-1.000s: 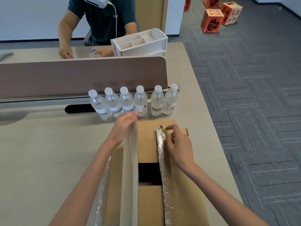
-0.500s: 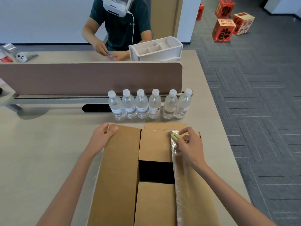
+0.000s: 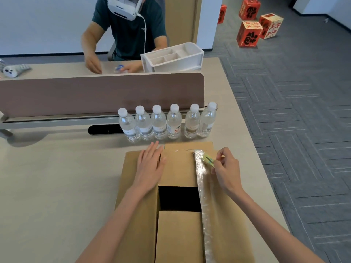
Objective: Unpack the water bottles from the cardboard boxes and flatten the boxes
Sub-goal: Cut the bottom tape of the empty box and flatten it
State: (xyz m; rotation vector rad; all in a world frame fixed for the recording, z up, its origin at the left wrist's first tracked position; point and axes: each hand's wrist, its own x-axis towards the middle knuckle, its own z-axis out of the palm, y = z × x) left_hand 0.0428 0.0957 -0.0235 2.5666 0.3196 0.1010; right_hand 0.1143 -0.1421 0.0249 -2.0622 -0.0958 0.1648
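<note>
Centrally, left hand lies flat, fingers straight, on the brown cardboard box; right hand pinches a small yellow-green cutter; six clear plastic water bottles stand beyond both hands.

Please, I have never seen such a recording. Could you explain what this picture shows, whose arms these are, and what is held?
No machine is here: a person wears a camera on the head, so the single view looks down at their own arms. The left hand lies flat on a flap of the open cardboard box on the desk. The right hand pinches a small yellow-green cutter at the clear tape strip. Six water bottles stand in a row behind the box.
</note>
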